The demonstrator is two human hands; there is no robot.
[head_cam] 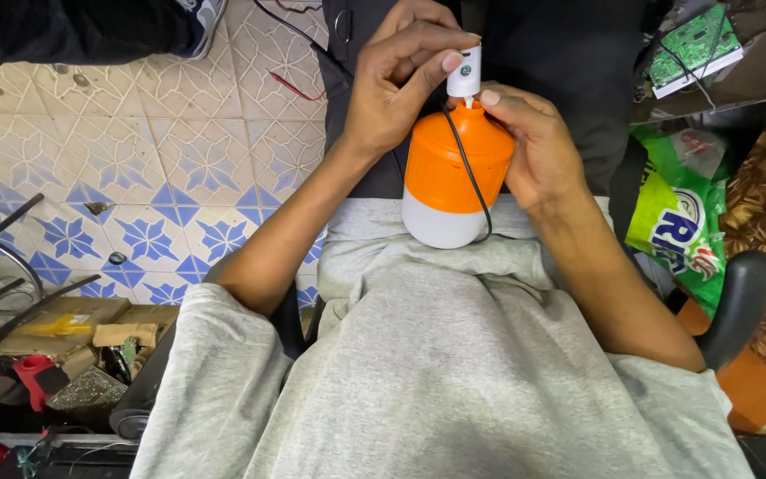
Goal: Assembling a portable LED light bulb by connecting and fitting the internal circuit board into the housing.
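A large bulb-shaped lamp [448, 177] with an orange upper body and a white lower dome rests on my lap. My left hand [401, 84] pinches a small white cylindrical part [465, 73] against the lamp's top end. My right hand [534, 146] cups the orange body from the right side, its thumb touching the neck just under the white part. A thin black wire [476, 182] runs down the lamp's front from the neck and curls under the dome.
Patterned blue-and-white floor tiles [152, 160] lie to the left. A box of tools and scrap parts [64, 355] sits at lower left. A green plastic bag [676, 222], a green circuit board [695, 46] and a black chair arm [738, 302] are on the right.
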